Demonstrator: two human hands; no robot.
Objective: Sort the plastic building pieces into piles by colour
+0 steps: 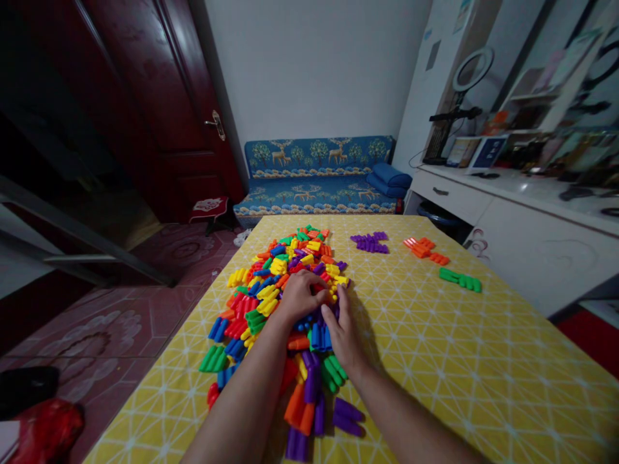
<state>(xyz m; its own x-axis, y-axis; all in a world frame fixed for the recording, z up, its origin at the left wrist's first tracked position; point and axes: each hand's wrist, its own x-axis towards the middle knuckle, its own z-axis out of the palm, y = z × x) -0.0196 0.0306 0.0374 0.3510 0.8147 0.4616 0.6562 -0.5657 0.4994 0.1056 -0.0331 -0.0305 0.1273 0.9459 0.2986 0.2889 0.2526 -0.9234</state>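
Observation:
A large heap of plastic building blocks (268, 299) in red, orange, yellow, green, blue and purple covers the left and middle of the table. My left hand (300, 295) lies over the heap with its fingers curled down; what they close on is hidden. My right hand (344, 332) rests at the heap's right edge, thumb and forefinger apart, beside a blue block (320, 337). Nearer to me are a loose purple block (348, 416) and an orange block (299, 408). Apart on the right lie groups of purple blocks (370, 242), orange blocks (425, 250) and green blocks (460, 280).
A yellow patterned cloth (507, 361) covers the table. Beyond it stands a blue sofa (319, 187) with deer pictures. A white dresser (532, 238) with a ring light (474, 69) is at the right. On the left are a dark red door (159, 96) and a stool (209, 207).

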